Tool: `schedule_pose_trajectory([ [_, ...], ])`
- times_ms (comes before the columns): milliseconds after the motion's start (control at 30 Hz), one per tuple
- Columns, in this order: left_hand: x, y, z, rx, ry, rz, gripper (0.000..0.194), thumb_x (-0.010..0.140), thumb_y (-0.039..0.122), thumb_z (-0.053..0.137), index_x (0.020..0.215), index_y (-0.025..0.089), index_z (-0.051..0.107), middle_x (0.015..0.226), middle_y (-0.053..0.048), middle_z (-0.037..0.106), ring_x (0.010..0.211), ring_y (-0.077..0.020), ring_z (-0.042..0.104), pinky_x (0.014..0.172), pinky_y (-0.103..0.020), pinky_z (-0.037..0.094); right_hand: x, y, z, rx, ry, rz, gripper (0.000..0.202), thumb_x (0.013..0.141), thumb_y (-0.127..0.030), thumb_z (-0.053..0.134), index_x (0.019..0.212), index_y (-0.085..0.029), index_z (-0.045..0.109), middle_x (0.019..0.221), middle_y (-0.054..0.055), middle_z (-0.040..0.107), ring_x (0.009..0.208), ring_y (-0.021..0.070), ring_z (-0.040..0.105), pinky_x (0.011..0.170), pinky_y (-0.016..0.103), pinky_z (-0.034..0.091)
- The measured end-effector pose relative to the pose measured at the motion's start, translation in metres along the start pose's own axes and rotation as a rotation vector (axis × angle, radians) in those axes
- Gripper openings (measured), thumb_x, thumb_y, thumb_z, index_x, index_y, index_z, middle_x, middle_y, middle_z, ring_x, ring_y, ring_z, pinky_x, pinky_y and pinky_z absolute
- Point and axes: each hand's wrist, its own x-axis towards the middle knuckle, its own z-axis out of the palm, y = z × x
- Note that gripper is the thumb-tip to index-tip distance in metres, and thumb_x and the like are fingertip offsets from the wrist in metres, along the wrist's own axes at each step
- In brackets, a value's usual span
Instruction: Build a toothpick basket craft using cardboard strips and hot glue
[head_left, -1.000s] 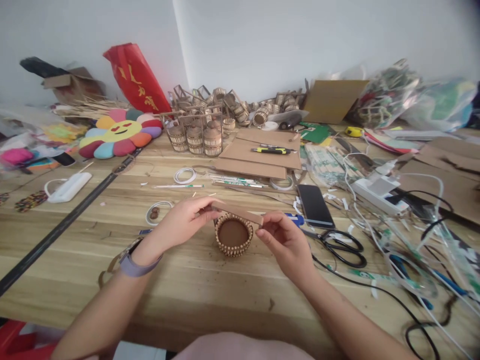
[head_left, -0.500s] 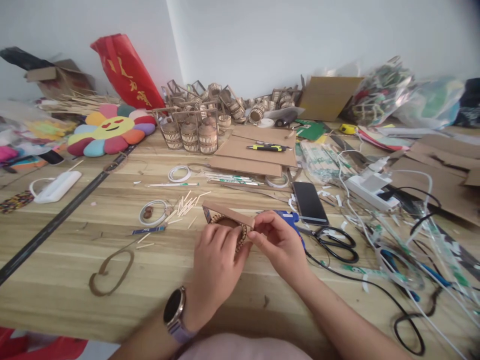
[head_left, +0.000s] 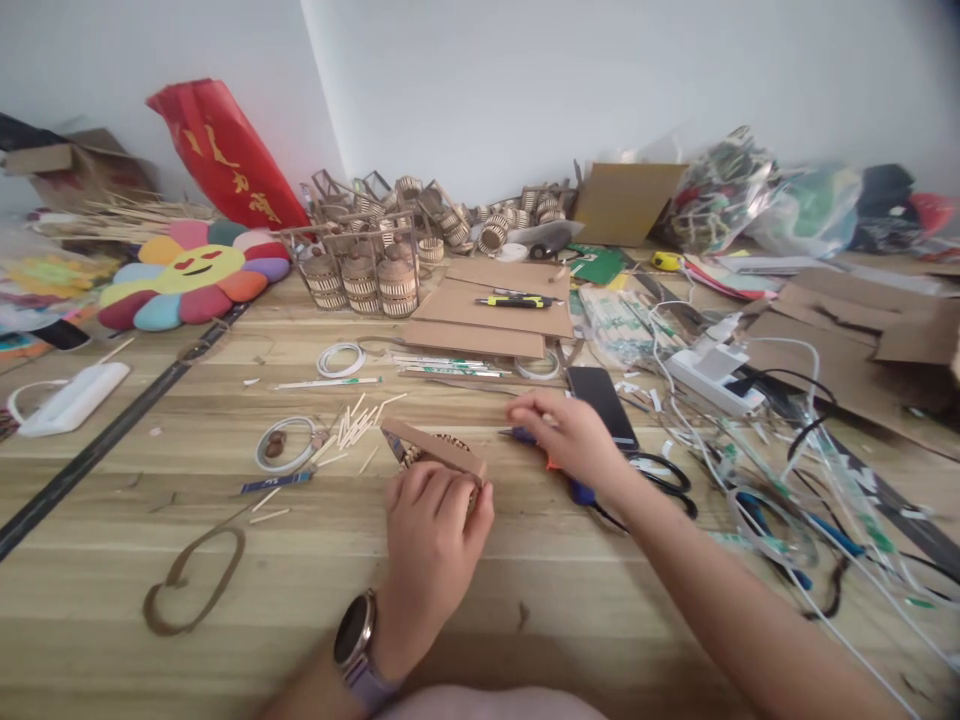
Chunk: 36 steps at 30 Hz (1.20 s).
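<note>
My left hand [head_left: 431,525] is closed around a small woven basket; most of its body is hidden under the fingers. Over the basket's top runs a flat brown cardboard strip [head_left: 431,448], bent like a handle frame. To the right, my right hand [head_left: 566,440] hovers over a blue glue gun [head_left: 582,492], fingers loosely bent and apart, with nothing visible in them. Whether it touches the glue gun I cannot tell. Beside that hand lie a black phone [head_left: 604,400] and black-handled scissors [head_left: 667,478], partly covered by the arm.
Short sticks [head_left: 352,425], a white coil [head_left: 287,445] and a curled brown strip [head_left: 196,590] lie to the left. Finished small baskets [head_left: 360,280] and cardboard sheets [head_left: 480,310] stand behind. A power strip [head_left: 712,380] and tangled cables occupy the right.
My right hand has let go of the basket's strip and moved right to above the glue gun. My left hand still holds the basket. The view has shifted slightly.
</note>
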Motion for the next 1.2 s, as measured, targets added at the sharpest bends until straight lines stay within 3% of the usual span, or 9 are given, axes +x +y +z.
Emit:
schedule_pose_trajectory([
  [133, 0.001, -0.001, 0.002, -0.019, 0.026, 0.023, 0.023, 0.091, 0.017, 0.057, 0.068, 0.02, 0.056, 0.064, -0.001, 0.065, 0.072, -0.0209, 0.057, 0.071, -0.035, 0.038, 0.043, 0.061, -0.006, -0.251, -0.078, 0.134, 0.019, 0.096, -0.016, 0.051, 0.095, -0.011, 0.07, 0.101, 0.016, 0.072, 0.102, 0.0255, 0.065, 0.092, 0.038, 0.049],
  [233, 0.001, -0.002, 0.002, -0.019, 0.035, 0.028, 0.025, 0.091, 0.017, 0.057, 0.067, 0.02, 0.056, 0.063, -0.001, 0.065, 0.072, -0.0203, 0.057, 0.073, -0.035, 0.039, 0.058, 0.093, 0.002, -0.367, -0.163, 0.178, 0.025, 0.094, -0.03, 0.061, 0.111, -0.012, 0.065, 0.115, 0.013, 0.066, 0.102, 0.0226, 0.064, 0.089, 0.042, 0.053],
  [400, 0.0, -0.004, 0.002, -0.021, 0.033, 0.038, 0.022, 0.091, 0.018, 0.059, 0.069, 0.02, 0.058, 0.064, 0.0, 0.066, 0.074, -0.0205, 0.057, 0.074, -0.035, 0.039, 0.067, 0.117, 0.013, -0.405, -0.268, 0.128, 0.032, 0.095, -0.034, 0.059, 0.122, -0.017, 0.059, 0.123, 0.01, 0.061, 0.103, 0.0218, 0.063, 0.087, 0.043, 0.055],
  [567, 0.001, -0.005, 0.002, -0.031, 0.037, 0.038, 0.021, 0.092, 0.018, 0.058, 0.071, 0.02, 0.059, 0.064, 0.0, 0.065, 0.074, -0.0202, 0.057, 0.074, -0.035, 0.038, 0.071, 0.126, 0.007, -0.337, -0.278, 0.023, 0.019, 0.093, -0.027, 0.061, 0.106, -0.015, 0.065, 0.11, 0.009, 0.066, 0.096, 0.0198, 0.064, 0.087, 0.038, 0.053],
  [700, 0.002, -0.004, 0.001, -0.033, 0.04, 0.043, 0.021, 0.092, 0.018, 0.058, 0.071, 0.019, 0.059, 0.063, 0.0, 0.064, 0.074, -0.0202, 0.057, 0.074, -0.035, 0.038, 0.067, 0.123, 0.003, -0.24, -0.182, -0.025, 0.014, 0.082, -0.01, 0.057, 0.09, -0.013, 0.068, 0.093, 0.01, 0.067, 0.083, 0.0188, 0.062, 0.079, 0.028, 0.048],
  [933, 0.001, -0.006, 0.002, -0.006, 0.032, 0.049, 0.02, 0.092, 0.02, 0.058, 0.072, 0.02, 0.061, 0.063, -0.001, 0.065, 0.073, -0.0202, 0.059, 0.074, -0.036, 0.039, 0.055, 0.1, -0.004, 0.004, -0.003, -0.03, 0.011, 0.077, -0.019, 0.057, 0.084, -0.016, 0.065, 0.074, 0.003, 0.062, 0.066, 0.0162, 0.055, 0.064, 0.027, 0.044],
  [1067, 0.001, -0.006, 0.003, -0.001, 0.021, 0.042, 0.02, 0.092, 0.021, 0.058, 0.073, 0.021, 0.062, 0.064, -0.001, 0.067, 0.074, -0.02, 0.06, 0.074, -0.036, 0.039, 0.034, 0.069, -0.01, 0.176, 0.093, -0.029, 0.017, 0.081, -0.027, 0.055, 0.095, -0.018, 0.062, 0.077, 0.003, 0.063, 0.066, 0.0163, 0.057, 0.062, 0.028, 0.047],
  [1200, 0.001, -0.006, 0.002, -0.015, 0.031, 0.034, 0.018, 0.092, 0.021, 0.058, 0.075, 0.02, 0.063, 0.067, -0.001, 0.069, 0.075, -0.0202, 0.06, 0.075, -0.036, 0.04, -0.008, 0.024, -0.002, 0.467, 0.15, -0.037, 0.016, 0.088, -0.034, 0.054, 0.097, -0.021, 0.057, 0.082, 0.003, 0.064, 0.072, 0.0166, 0.062, 0.065, 0.029, 0.051],
])
